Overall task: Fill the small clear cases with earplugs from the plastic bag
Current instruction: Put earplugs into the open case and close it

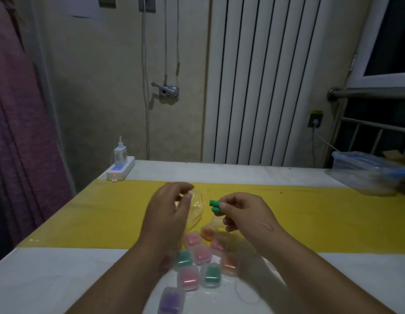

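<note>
Right grip [247, 215] pinches two green earplugs [215, 206] | I judge foam soft, light: hold mid-body | left grip [170, 211]: state unclear

The single wide-angle camera sits on the person's head, facing forward and down, close above the left hand [170, 211] and right hand [244, 214] over the table [61, 279], with the wall [95, 87] and radiator [265, 87] straight ahead beyond it.
</note>
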